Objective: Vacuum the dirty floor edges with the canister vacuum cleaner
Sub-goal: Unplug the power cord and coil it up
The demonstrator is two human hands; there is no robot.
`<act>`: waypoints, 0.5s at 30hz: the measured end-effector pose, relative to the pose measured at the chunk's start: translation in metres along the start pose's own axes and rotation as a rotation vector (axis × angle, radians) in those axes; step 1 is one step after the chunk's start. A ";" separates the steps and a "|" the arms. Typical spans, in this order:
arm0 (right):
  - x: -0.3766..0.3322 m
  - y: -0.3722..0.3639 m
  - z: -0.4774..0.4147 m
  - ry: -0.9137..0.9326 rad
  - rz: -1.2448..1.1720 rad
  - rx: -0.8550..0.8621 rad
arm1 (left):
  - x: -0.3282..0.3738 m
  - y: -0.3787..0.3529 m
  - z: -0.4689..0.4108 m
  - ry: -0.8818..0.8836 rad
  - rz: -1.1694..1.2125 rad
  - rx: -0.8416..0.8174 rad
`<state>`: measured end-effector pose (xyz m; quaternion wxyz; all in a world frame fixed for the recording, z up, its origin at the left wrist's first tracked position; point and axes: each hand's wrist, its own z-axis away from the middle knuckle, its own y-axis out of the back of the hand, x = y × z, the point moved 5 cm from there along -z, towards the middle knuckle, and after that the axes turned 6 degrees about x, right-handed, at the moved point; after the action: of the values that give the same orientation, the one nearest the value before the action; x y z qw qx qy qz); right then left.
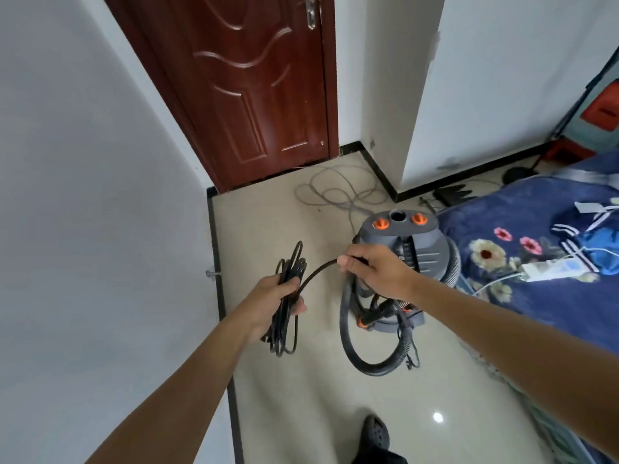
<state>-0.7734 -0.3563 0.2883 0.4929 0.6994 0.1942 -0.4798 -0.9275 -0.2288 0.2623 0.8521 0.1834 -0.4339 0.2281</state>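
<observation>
By the black skirting (220, 286), a light, limp power cord (279, 333) is held bundled in the left grip (279, 296), fingers curled round its loops; one strand is pinched by the right grip (371, 269). Just beyond, on the floor (301, 396), the canister vacuum (413, 241) is parked: likely bulky, best lifted by its top. Snags are risked on its floppy hose (348, 336) and a loose grey cable (335, 192); the right is hemmed by the bed (536, 296).

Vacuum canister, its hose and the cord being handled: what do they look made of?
Vacuum canister: grey moulded plastic, matte, with orange knobs and moulded side ribs. Hose: likely flexible black plastic; it is ribbed and bends in a curve. Cord: smooth black rubber or vinyl sheath, looped limply in the left hand, one strand gripped by the right hand.
</observation>
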 end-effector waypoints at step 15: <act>0.133 0.087 -0.058 -0.525 -0.219 0.027 | 0.109 -0.111 -0.156 0.336 0.144 -0.989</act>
<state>-0.6195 -0.3704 0.2206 0.4620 0.5325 0.1277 -0.6976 -0.7075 -0.2165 0.2527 0.8768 -0.3102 -0.3586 0.0804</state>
